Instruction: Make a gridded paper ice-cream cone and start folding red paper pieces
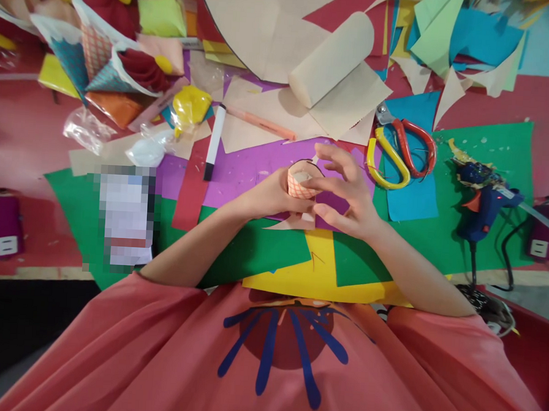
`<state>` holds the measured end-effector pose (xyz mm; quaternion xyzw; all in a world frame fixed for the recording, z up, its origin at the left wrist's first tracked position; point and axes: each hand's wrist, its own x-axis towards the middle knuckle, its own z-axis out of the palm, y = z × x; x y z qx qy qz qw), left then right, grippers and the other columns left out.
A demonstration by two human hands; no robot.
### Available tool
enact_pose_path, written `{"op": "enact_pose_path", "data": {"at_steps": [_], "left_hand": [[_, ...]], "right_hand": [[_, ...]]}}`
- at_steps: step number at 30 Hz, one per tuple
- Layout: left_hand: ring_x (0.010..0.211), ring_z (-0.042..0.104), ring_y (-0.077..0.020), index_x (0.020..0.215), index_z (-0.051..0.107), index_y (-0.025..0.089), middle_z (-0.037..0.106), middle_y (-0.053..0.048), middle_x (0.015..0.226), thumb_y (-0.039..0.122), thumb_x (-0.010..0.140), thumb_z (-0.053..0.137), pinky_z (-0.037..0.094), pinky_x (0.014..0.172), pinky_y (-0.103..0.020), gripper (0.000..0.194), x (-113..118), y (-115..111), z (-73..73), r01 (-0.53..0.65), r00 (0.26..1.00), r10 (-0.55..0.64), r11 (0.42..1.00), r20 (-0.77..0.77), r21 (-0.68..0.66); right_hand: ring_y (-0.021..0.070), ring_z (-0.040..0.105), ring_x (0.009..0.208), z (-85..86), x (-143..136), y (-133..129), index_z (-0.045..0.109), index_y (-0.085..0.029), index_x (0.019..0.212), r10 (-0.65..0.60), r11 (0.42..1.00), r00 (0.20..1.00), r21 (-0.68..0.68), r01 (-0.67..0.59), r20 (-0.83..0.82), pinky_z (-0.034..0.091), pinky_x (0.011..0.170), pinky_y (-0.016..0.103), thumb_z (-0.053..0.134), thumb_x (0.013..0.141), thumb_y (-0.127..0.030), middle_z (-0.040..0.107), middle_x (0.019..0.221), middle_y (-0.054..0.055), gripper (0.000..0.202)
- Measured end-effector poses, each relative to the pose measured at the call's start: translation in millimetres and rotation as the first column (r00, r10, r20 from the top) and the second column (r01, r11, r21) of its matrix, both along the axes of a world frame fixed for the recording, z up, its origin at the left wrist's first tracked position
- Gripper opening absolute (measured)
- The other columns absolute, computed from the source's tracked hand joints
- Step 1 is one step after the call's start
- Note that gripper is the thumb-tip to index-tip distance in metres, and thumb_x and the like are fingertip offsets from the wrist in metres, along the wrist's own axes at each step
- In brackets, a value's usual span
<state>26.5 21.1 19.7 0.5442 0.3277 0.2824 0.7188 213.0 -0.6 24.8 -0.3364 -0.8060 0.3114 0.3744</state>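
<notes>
My left hand (275, 196) is wrapped round a small paper cone (298, 186) with an orange checked pattern, its round mouth turned up toward me. Something pale shows inside the mouth. Over the cone's right side is my right hand (346, 194), fingers spread and curved. One of its fingertips reaches the cone's rim; whether it presses on it I cannot tell. Just beneath the hands lies a pale paper scrap (296, 222). Purple foam sheet (253, 167) and green sheet (263, 254) spread under both hands.
Scissors (401, 152) with red and yellow handles and a blue glue gun (483, 210) lie right. A marker (214, 142), an orange pen (263, 124) and a phone (125, 219) lie left. Beyond are a beige roll (332, 58) and checked paper cones (125, 69).
</notes>
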Motion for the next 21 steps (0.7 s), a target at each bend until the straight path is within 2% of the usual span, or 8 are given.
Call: {"op": "enact_pose_path", "data": {"at_steps": [4,6,9,11,14,18,20,21], "left_hand": [[0.052,0.047,-0.0044,0.081,0.050,0.017,0.051,0.007,0.067,0.021,0.063,0.077,0.039,0.045,-0.018,0.032,1,0,4.7,0.026,0.997,-0.030,0.998,-0.071,-0.064],[0.055,0.049,-0.0046,0.080,0.051,0.016,0.052,0.006,0.069,0.021,0.061,0.078,0.041,0.050,-0.018,0.034,1,0,3.4,-0.020,0.997,0.017,0.999,-0.073,-0.042],[0.065,0.055,-0.0072,0.087,0.054,0.016,0.057,0.004,0.075,0.020,0.061,0.079,0.046,0.060,-0.020,0.035,1,0,-1.1,-0.093,0.995,0.092,0.995,-0.031,-0.027],[0.063,0.056,-0.0080,0.094,0.055,0.017,0.057,0.004,0.072,0.024,0.065,0.076,0.046,0.058,-0.021,0.037,1,-1,-4.0,-0.096,0.995,0.099,0.987,0.017,-0.130],[0.060,0.058,-0.0093,0.093,0.055,0.017,0.060,0.003,0.071,0.032,0.067,0.073,0.046,0.055,-0.021,0.035,3,-1,-6.4,-0.132,0.985,0.154,0.959,0.071,-0.249],[0.064,0.063,-0.0110,0.090,0.056,0.015,0.065,0.000,0.077,0.035,0.065,0.075,0.049,0.054,-0.020,0.038,5,2,-7.9,-0.235,0.960,0.263,0.942,0.092,-0.238],[0.065,0.064,-0.0109,0.089,0.056,0.015,0.066,0.000,0.077,0.035,0.067,0.075,0.051,0.056,-0.021,0.036,5,3,-8.9,-0.260,0.951,0.291,0.936,0.106,-0.239],[0.065,0.064,-0.0104,0.087,0.056,0.014,0.065,0.000,0.076,0.036,0.067,0.075,0.052,0.058,-0.021,0.035,5,4,-9.3,-0.270,0.946,0.303,0.933,0.116,-0.237]], "right_hand": [[0.0263,0.045,0.136,1.0,1,-1,0.065,-0.032,0.112,0.023,0.996,0.999,-0.082,-0.026,-0.037,0.046,0.110,0.047,0.051,0.091,-0.039,0.043,0.148,0.002,0.026],[0.0251,0.045,0.135,-0.7,-1,-1,0.060,-0.036,0.119,-0.004,0.993,0.993,-0.120,-0.010,-0.118,0.045,0.110,0.047,0.054,0.090,-0.038,0.044,0.147,0.001,0.030],[0.0257,0.049,0.131,-9.8,-4,0,0.049,-0.038,0.132,-0.107,0.971,0.971,-0.231,0.056,-0.216,0.049,0.106,0.046,0.064,0.085,-0.041,0.048,0.142,0.003,0.050],[0.0253,0.056,0.123,-18.4,-5,1,0.045,-0.037,0.134,-0.151,0.944,0.960,-0.322,0.070,-0.235,0.055,0.099,0.043,0.066,0.084,-0.045,0.051,0.138,0.005,0.055],[0.0238,0.062,0.113,-27.9,-5,3,0.045,-0.036,0.133,-0.184,0.918,0.949,-0.390,0.073,-0.256,0.059,0.089,0.040,0.058,0.088,-0.050,0.055,0.134,0.006,0.049],[0.0242,0.061,0.114,-20.9,-2,5,0.050,-0.034,0.126,-0.321,0.922,0.927,-0.288,0.259,-0.193,0.057,0.091,0.042,0.054,0.092,-0.040,0.058,0.126,0.006,0.035],[0.0217,0.065,0.104,-4.6,-1,3,0.051,-0.032,0.124,-0.309,0.943,0.940,-0.172,0.284,-0.143,0.058,0.085,0.040,0.054,0.091,-0.032,0.061,0.118,0.005,0.032],[0.0192,0.067,0.095,7.1,-2,1,0.051,-0.032,0.123,-0.255,0.964,0.960,-0.112,0.242,-0.119,0.059,0.081,0.038,0.054,0.091,-0.028,0.063,0.113,0.004,0.032]]}}
